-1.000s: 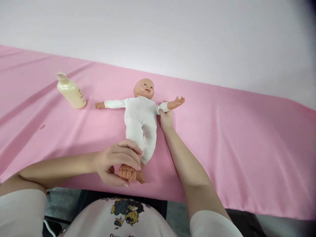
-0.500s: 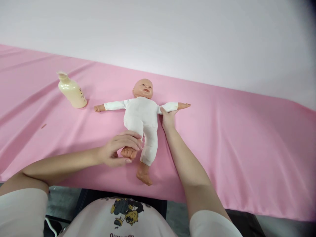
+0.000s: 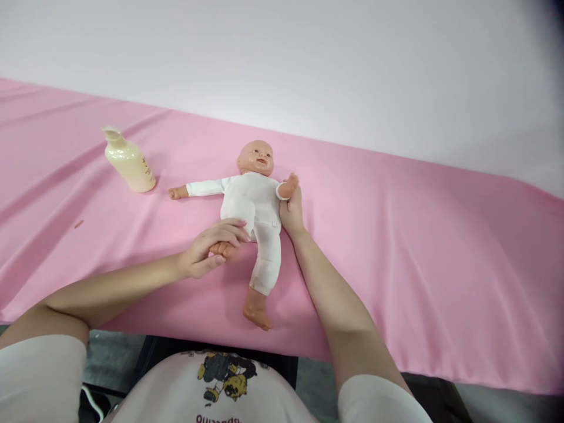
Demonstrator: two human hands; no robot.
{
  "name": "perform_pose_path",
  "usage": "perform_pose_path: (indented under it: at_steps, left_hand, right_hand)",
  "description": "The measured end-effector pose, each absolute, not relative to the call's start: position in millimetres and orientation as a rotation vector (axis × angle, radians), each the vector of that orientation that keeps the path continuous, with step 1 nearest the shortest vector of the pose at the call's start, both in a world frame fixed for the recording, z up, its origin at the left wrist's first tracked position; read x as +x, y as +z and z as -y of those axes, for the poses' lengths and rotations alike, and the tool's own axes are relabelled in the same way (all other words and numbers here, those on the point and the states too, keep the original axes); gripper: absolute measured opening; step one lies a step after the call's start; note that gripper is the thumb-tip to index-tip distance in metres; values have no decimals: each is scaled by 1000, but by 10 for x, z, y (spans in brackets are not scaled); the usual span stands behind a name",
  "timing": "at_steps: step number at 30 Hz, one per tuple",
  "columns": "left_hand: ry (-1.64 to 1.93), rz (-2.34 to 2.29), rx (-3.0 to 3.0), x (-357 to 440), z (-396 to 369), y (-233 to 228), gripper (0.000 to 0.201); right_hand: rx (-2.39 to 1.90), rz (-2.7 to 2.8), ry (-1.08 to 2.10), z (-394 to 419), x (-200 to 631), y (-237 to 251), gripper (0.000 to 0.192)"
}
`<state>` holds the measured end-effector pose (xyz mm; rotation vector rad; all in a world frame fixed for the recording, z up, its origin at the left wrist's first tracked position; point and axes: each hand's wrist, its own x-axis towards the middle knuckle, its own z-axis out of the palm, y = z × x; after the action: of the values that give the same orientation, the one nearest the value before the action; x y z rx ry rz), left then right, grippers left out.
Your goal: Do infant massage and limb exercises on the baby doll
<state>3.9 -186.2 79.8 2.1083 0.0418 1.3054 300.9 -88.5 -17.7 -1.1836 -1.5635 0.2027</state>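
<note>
Lying face-up at the centre of the frame, a bald plastic baby doll in a white cloth suit (image 3: pixel 253 205) rests on the worktop draped in pink fabric (image 3: pixel 418 235). From the head view, the left hand (image 3: pixel 211 251) comes in from the lower left, its fingers (image 3: pixel 233 226) closed around the doll's bent foot, held up against the doll's body. The right hand (image 3: pixel 291 208) grips the doll's arm, folded up beside the chest. The doll's other leg stretches toward the lower edge. A cream plastic lotion bottle (image 3: pixel 127 161) stands in the upper left.
</note>
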Motion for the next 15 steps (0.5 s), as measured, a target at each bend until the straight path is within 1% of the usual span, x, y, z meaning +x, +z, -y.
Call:
perform_pose_path:
  at_steps: [3, 7, 10, 15]
  left_hand:
    - [1373, -123, 2065, 17, 1818, 746, 34]
    - [1423, -228, 2040, -9, 1732, 682, 36]
    - [1353, -265, 2027, 0, 1671, 637, 38]
    - [1255, -324, 1996, 42, 1627, 560, 38]
  right_hand:
    - [-1208, 1661, 62, 860, 3036, -215, 55]
    - [-1223, 1755, -9, 876, 3060, -204, 66]
    - [-1211, 1843, -28, 933, 3050, -137, 69]
    - [-1214, 1974, -18, 1020, 3013, -27, 67]
